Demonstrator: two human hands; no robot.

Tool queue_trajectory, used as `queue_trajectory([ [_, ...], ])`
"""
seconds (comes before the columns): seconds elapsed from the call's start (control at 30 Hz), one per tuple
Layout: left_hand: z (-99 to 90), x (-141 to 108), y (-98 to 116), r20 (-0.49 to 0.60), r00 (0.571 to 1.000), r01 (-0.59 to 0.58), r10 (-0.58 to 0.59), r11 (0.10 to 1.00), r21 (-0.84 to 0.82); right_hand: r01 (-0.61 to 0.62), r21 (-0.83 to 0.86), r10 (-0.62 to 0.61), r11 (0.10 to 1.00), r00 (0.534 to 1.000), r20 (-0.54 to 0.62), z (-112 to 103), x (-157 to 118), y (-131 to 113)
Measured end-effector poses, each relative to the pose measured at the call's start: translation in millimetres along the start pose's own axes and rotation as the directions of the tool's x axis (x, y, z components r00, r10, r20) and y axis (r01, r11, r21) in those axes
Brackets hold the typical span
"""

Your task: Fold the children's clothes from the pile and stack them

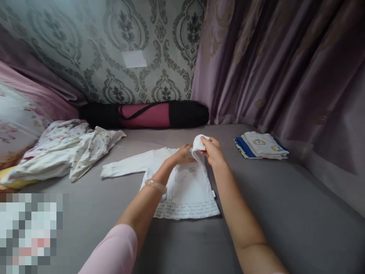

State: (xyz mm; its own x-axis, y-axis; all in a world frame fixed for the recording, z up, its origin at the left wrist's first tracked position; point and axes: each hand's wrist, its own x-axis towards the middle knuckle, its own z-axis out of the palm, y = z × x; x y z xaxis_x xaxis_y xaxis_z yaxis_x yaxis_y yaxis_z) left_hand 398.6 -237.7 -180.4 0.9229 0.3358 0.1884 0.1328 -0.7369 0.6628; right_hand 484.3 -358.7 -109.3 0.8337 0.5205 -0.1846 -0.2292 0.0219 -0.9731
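Note:
A small white long-sleeved garment lies on a grey sheet, one sleeve stretched out to the left and a band of small print along its hem. Its other sleeve is raised and bent at the upper right. My right hand pinches that sleeve near its cuff, thumb on top. My left hand is at the shoulder end of the same sleeve, over the garment's upper part; its fingers are partly hidden by the cloth, so its grip is unclear.
Folded cloths are stacked at the right. Rumpled printed clothes lie at the left. A black and maroon bag stretches along the patterned wall, and purple curtains hang at the right.

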Motion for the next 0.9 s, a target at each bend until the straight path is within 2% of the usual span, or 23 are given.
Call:
queue_trajectory([
  [0.07, -15.0, -20.1, -10.9, -0.081, 0.987, 0.133, -0.142, 0.985, -0.112, 0.004, -0.027, -0.004, 1.000, 1.000, 0.007, 4.8, -2.0, 2.9],
  [0.17, -32.5, -51.5, -24.8, -0.185, 0.896, 0.319, -0.405, 0.874, -0.367, 0.024, -0.100, -0.023, 0.995, 1.000, 0.015, 16.2, -6.2, 12.2],
  [0.23, -37.4, -66.7, -31.1, -0.201, 0.847, 0.330, -0.493, 0.782, -0.528, 0.046, -0.160, -0.037, 0.986, 0.998, 0.059, 24.8, -10.3, 21.9],
  [0.27, -38.0, -71.5, -33.3, -0.195, 0.831, 0.321, -0.520, 0.736, -0.596, 0.057, -0.187, -0.033, 0.981, 0.991, 0.128, 28.6, -12.6, 27.3],
  [0.33, -36.6, -75.5, -36.6, -0.155, 0.815, 0.308, -0.558, 0.644, -0.700, 0.083, -0.230, 0.003, 0.970, 0.936, 0.353, 33.7, -16.5, 37.5],
  [0.4, -34.0, -74.5, -38.9, -0.121, 0.809, 0.304, -0.576, 0.586, -0.751, 0.112, -0.266, 0.055, 0.957, 0.833, 0.550, 34.1, -16.9, 44.4],
  [0.43, -32.7, -73.2, -40.0, -0.116, 0.809, 0.303, -0.576, 0.579, -0.757, 0.126, -0.281, 0.070, 0.951, 0.801, 0.595, 32.3, -15.1, 46.0],
  [0.47, -31.4, -72.0, -41.0, -0.123, 0.806, 0.305, -0.579, 0.585, -0.752, 0.136, -0.293, 0.072, 0.947, 0.796, 0.601, 29.1, -11.6, 46.2],
  [0.53, -28.9, -70.5, -42.8, -0.155, 0.785, 0.325, -0.600, 0.612, -0.721, 0.140, -0.286, 0.037, 0.948, 0.844, 0.535, 19.0, -0.6, 43.0],
  [0.63, -26.4, -70.6, -43.8, -0.193, 0.734, 0.367, -0.651, 0.619, -0.694, 0.133, -0.212, -0.052, 0.968, 0.935, 0.352, -2.8, 20.1, 33.7],
  [0.67, -26.2, -70.9, -43.5, -0.199, 0.734, 0.361, -0.649, 0.622, -0.694, 0.129, -0.190, -0.071, 0.973, 0.956, 0.284, -10.4, 26.0, 30.8],
  [0.77, -28.6, -72.1, -41.4, -0.229, 0.773, 0.291, -0.591, 0.652, -0.700, 0.099, -0.175, -0.076, 0.980, 0.988, 0.136, -28.0, 36.7, 26.5],
  [0.83, -31.9, -73.5, -40.3, -0.249, 0.793, 0.252, -0.556, 0.672, -0.696, 0.070, -0.189, -0.051, 0.979, 0.993, 0.104, -32.7, 38.9, 27.7],
  [0.9, -35.0, -75.4, -40.2, -0.259, 0.794, 0.256, -0.550, 0.689, -0.678, 0.053, -0.204, -0.033, 0.978, 0.995, 0.099, -32.4, 39.6, 31.4],
])
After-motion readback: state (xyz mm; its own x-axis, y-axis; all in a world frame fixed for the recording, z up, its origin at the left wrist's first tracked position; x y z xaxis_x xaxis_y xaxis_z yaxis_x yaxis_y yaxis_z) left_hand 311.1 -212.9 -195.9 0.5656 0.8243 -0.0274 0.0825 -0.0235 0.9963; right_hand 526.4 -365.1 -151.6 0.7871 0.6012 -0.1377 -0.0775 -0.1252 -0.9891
